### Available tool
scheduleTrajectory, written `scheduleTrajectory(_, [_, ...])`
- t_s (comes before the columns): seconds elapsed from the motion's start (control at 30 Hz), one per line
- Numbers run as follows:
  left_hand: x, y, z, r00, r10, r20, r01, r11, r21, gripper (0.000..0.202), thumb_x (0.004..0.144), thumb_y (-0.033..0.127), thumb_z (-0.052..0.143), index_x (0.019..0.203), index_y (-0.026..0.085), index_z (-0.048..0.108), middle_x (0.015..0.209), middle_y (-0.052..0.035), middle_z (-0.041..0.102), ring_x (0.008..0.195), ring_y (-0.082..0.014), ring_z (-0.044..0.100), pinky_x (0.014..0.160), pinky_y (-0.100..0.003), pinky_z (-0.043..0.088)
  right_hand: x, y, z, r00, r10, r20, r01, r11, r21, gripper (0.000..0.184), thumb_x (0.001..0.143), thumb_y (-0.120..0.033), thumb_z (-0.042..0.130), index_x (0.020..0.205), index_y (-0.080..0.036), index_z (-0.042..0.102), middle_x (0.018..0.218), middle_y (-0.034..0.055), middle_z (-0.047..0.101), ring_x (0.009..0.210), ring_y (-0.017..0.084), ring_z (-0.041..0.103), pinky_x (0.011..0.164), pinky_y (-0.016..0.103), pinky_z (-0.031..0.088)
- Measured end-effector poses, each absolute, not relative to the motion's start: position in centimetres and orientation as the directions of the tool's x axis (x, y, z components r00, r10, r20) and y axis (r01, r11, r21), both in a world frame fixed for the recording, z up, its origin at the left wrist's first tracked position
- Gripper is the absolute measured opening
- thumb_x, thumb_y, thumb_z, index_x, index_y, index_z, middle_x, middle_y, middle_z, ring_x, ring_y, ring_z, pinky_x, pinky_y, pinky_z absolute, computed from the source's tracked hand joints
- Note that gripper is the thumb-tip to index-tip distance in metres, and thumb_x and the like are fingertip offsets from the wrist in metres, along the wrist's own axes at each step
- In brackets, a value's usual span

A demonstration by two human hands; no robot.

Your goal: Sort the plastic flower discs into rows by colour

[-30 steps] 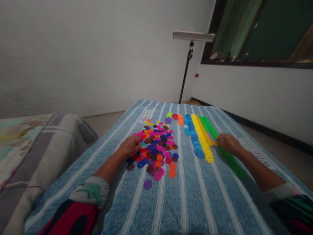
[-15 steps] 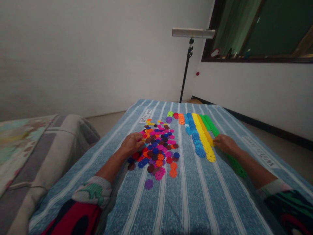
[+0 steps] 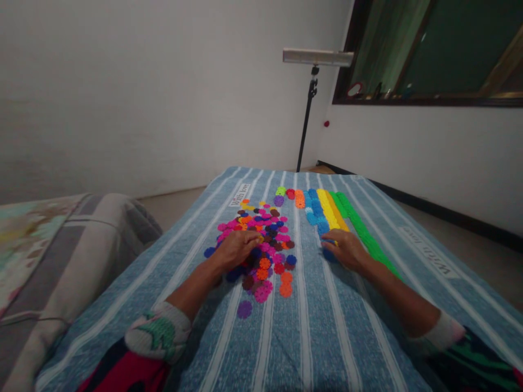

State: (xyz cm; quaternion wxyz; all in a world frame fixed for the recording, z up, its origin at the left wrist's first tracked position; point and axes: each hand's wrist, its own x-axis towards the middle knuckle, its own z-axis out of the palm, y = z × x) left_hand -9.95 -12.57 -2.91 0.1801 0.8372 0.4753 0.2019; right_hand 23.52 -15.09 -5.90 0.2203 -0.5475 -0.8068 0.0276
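Note:
A loose pile of flat, flower-edged plastic discs (image 3: 272, 239) in pink, purple, orange, blue and brown lies on a blue striped blanket (image 3: 327, 332). My left hand (image 3: 236, 249) rests on the pile's near left side, fingers curled down and together among the discs. To the right, discs lie in sorted rows: blue (image 3: 314, 209), yellow (image 3: 327, 206) and a long green one (image 3: 365, 237). My right hand (image 3: 345, 249) lies over the near ends of the blue and yellow rows, fingers stretched flat towards the left. What is under either palm is hidden.
A single purple disc (image 3: 244, 309) lies apart, nearer to me. Short orange (image 3: 299, 199), red and light-green groups sit at the far end. Folded bedding (image 3: 81, 245) lies at the left. A light bar on a stand (image 3: 306, 120) and a dark-framed window (image 3: 429, 54) are behind.
My right hand has moved left from the green and yellow rows onto the near end of the blue row. My left hand has slid rightward, deeper into the pile.

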Motion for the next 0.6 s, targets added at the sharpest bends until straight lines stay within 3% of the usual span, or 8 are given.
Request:
scheduleTrajectory(0.23, [-6.2, -14.7, -3.8, 0.632, 0.764, 0.129, 0.603, -0.589, 0.537, 0.029, 0.092, 0.028, 0.044, 0.079, 0.019, 0.068, 0.077, -0.0011, 0.07, 0.073, -0.0141, 0.061, 0.07, -0.021, 0.043, 15.6, -17.7, -6.1, -0.429, 0.793, 0.433, 0.696, 0.596, -0.401, 0.016, 0.09, -0.019, 0.062, 0.1, -0.022, 0.074, 0.096, 0.0063, 0.074, 0.09, 0.02, 0.068, 0.082, 0.03, 0.049])
scheduleTrajectory(0.37, [-5.2, -15.7, -4.1, 0.641, 0.757, 0.127, 0.561, -0.575, 0.595, 0.029, 0.091, 0.026, 0.043, 0.08, 0.018, 0.069, 0.078, -0.0015, 0.07, 0.071, -0.0134, 0.062, 0.07, -0.022, 0.044, 14.4, -18.1, -5.9, -0.438, 0.787, 0.435, 0.683, 0.606, -0.408, 0.013, 0.089, -0.016, 0.062, 0.09, -0.022, 0.074, 0.086, 0.0042, 0.073, 0.083, 0.018, 0.067, 0.077, 0.027, 0.048])
scheduleTrajectory(0.6, [-4.4, -16.5, -4.3, 0.612, 0.784, 0.102, 0.562, -0.522, 0.641, 0.026, 0.089, 0.026, 0.048, 0.076, 0.017, 0.069, 0.073, -0.0003, 0.068, 0.069, -0.0129, 0.06, 0.066, -0.022, 0.042, 14.7, -18.2, -6.1, -0.398, 0.812, 0.427, 0.671, 0.575, -0.468, 0.013, 0.089, -0.017, 0.062, 0.092, -0.022, 0.074, 0.091, 0.0045, 0.075, 0.085, 0.019, 0.069, 0.077, 0.028, 0.049])
